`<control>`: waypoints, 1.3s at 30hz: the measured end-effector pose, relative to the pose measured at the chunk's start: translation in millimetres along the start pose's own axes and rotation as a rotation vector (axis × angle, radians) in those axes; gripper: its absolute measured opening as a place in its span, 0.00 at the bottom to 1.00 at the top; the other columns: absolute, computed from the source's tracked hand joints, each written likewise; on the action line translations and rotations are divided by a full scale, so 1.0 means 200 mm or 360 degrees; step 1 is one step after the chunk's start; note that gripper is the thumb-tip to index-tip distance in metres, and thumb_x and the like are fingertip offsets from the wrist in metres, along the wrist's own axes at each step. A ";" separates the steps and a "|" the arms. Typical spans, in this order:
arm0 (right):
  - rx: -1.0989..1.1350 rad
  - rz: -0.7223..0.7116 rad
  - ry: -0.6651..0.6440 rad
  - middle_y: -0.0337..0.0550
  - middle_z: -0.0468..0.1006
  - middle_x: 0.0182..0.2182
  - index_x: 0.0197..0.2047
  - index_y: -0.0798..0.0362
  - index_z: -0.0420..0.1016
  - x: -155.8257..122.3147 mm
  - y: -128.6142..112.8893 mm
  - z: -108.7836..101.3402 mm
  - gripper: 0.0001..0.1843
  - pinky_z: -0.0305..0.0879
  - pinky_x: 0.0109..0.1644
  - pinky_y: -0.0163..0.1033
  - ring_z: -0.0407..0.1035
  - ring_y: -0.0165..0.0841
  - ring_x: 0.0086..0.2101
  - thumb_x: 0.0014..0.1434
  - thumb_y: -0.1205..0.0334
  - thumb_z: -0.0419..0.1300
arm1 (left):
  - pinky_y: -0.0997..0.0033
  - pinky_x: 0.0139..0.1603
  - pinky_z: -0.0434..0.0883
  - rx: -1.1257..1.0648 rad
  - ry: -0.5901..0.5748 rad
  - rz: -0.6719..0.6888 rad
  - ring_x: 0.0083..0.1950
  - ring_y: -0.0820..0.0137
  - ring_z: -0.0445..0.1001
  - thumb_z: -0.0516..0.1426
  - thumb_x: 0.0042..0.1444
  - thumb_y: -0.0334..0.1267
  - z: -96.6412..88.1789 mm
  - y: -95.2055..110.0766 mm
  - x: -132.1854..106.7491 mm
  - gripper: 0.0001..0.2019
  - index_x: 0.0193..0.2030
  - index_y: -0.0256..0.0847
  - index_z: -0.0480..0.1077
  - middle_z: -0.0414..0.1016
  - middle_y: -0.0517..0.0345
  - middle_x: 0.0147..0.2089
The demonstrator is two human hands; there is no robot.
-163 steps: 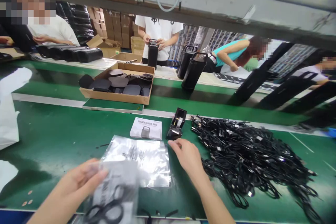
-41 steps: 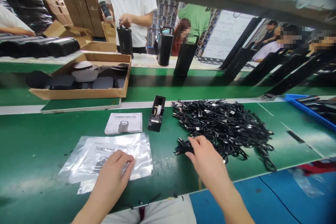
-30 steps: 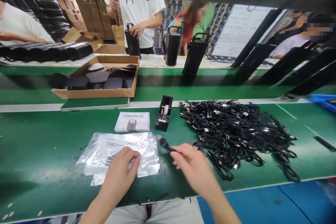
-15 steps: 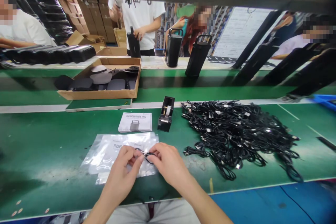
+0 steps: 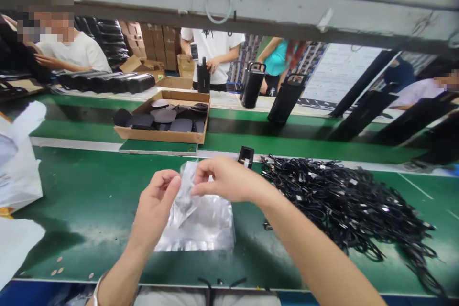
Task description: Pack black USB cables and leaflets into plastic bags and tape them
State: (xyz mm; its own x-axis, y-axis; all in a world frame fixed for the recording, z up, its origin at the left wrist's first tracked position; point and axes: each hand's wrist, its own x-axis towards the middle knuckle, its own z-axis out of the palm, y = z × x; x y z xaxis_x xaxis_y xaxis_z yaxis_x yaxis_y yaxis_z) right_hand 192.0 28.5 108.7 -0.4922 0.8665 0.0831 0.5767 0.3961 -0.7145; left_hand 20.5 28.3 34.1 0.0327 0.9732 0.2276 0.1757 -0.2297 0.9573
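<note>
My left hand (image 5: 158, 205) and my right hand (image 5: 225, 179) are both raised above the green bench, each pinching the top edge of a clear plastic bag (image 5: 184, 196) that hangs between them. I cannot see what is inside the bag. Under it a stack of clear plastic bags (image 5: 204, 227) lies flat on the bench. A black tape dispenser (image 5: 245, 156) peeks out just behind my right hand. A large heap of coiled black cables (image 5: 344, 201) lies to the right of my right forearm.
A cardboard tray of dark round pads (image 5: 165, 119) sits on the green conveyor (image 5: 287, 146) behind. Tall black cylindrical speakers (image 5: 285, 103) stand beyond it, where other people work. White bags (image 5: 17, 172) lie at the left edge. A grey beam (image 5: 251, 5) crosses overhead.
My right hand took a cable from the heap and brought it to my left hand at the bags. Now both hands have lifted one bag off the stack, and the view has tilted.
</note>
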 end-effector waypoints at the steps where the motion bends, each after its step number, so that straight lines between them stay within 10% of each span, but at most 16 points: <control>1: -0.0053 -0.0050 -0.0038 0.32 0.70 0.22 0.26 0.56 0.70 0.03 -0.05 -0.05 0.08 0.51 0.25 0.27 0.61 0.22 0.23 0.49 0.60 0.61 | 0.73 0.44 0.64 -0.0105 -0.0013 -0.0004 0.44 0.70 0.66 0.53 0.52 0.54 -0.01 -0.01 0.02 0.20 0.42 0.39 0.63 0.67 0.55 0.42; 5: -0.0161 -0.0218 -0.0123 0.31 0.69 0.21 0.25 0.57 0.69 0.04 -0.18 -0.19 0.08 0.49 0.23 0.25 0.57 0.20 0.21 0.50 0.61 0.60 | 0.58 0.57 0.57 -0.0521 -0.0556 -0.0088 0.60 0.57 0.55 0.52 0.43 0.65 -0.03 -0.06 0.05 0.41 0.59 0.41 0.52 0.54 0.42 0.60; 9: -0.0094 -0.0301 -0.0370 0.30 0.70 0.24 0.28 0.56 0.72 -0.04 -0.21 -0.24 0.05 0.51 0.24 0.24 0.57 0.19 0.22 0.51 0.63 0.59 | 0.59 0.55 0.59 -0.0801 -0.1035 -0.0208 0.54 0.59 0.63 0.57 0.38 0.63 0.03 -0.07 0.03 0.46 0.61 0.42 0.49 0.62 0.44 0.54; 17: -0.0080 0.0076 -0.0211 0.33 0.69 0.21 0.28 0.53 0.71 -0.28 -0.06 -0.23 0.06 0.54 0.25 0.28 0.58 0.23 0.22 0.53 0.61 0.58 | 0.75 0.30 0.62 -0.0281 -0.0787 -0.0101 0.28 0.74 0.61 0.56 0.50 0.48 0.10 -0.02 -0.04 0.15 0.25 0.36 0.65 0.60 0.60 0.25; 22: 0.0322 0.0338 0.0563 0.45 0.68 0.45 0.52 0.50 0.62 -0.38 0.13 -0.03 0.29 0.62 0.39 0.34 0.64 0.33 0.41 0.46 0.60 0.63 | 0.69 0.40 0.64 0.0044 -0.0604 -0.0073 0.39 0.67 0.67 0.47 0.58 0.49 0.09 -0.05 -0.06 0.18 0.36 0.39 0.71 0.70 0.56 0.33; 25: 0.0648 0.0443 0.0533 0.45 0.68 0.45 0.53 0.52 0.61 -0.35 0.24 0.14 0.30 0.61 0.42 0.35 0.63 0.32 0.43 0.47 0.61 0.62 | 0.68 0.45 0.65 0.0013 -0.0569 -0.0118 0.43 0.67 0.69 0.44 0.59 0.50 0.09 -0.07 -0.06 0.20 0.41 0.39 0.71 0.72 0.55 0.38; 30: 0.0855 0.0484 0.0674 0.41 0.70 0.25 0.28 0.59 0.70 -0.26 0.32 0.26 0.15 0.57 0.33 0.32 0.61 0.27 0.28 0.52 0.54 0.57 | 0.74 0.34 0.68 0.0094 -0.0345 0.0022 0.35 0.70 0.70 0.56 0.51 0.46 0.08 -0.09 -0.04 0.12 0.33 0.38 0.70 0.71 0.56 0.33; 39: 0.0656 0.0390 0.0764 0.42 0.74 0.34 0.38 0.55 0.74 -0.28 0.32 0.24 0.13 0.61 0.39 0.34 0.65 0.29 0.33 0.55 0.57 0.56 | 0.76 0.32 0.68 0.0185 -0.0322 0.0048 0.32 0.72 0.70 0.58 0.49 0.43 0.05 -0.11 -0.02 0.10 0.34 0.40 0.71 0.73 0.57 0.35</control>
State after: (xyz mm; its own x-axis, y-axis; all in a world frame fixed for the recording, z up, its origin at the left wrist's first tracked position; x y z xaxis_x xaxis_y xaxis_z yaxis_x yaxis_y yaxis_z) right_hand 225.7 -8.8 25.1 0.0199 0.9930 0.1161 0.2924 0.1052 -0.9505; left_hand 27.2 30.2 11.1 0.2340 0.9506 0.2040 0.2836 -0.2674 0.9209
